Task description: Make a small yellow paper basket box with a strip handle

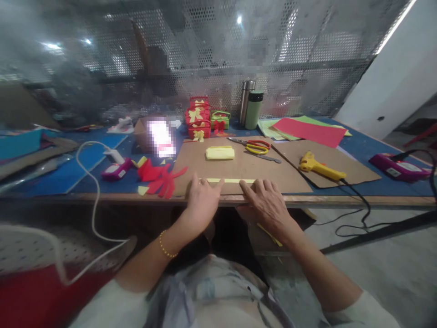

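A narrow yellow paper strip (pixel 233 181) lies across a brown cardboard sheet (pixel 191 157) close to the table's front edge. My left hand (pixel 204 200), fingers bent, holds down the strip's left part. At the other end, my right hand (pixel 268 200) presses on the strip with its index fingertip, the other fingers curled together. Just beyond the strip sits a small pale-yellow paper box (pixel 220 153). Scissors (pixel 257 147) with red and yellow handles rest behind it on the right, beside a grey flat blade-like tool (pixel 269 159).
A yellow glue gun (pixel 321 167) lies on cardboard at right, its cord hanging over the edge. Red paper pieces (pixel 164 177) and a lit phone (pixel 161 136) are at left. Small red boxes (pixel 199 118), a green bottle (pixel 253 111) and coloured sheets (pixel 309 131) stand or lie behind.
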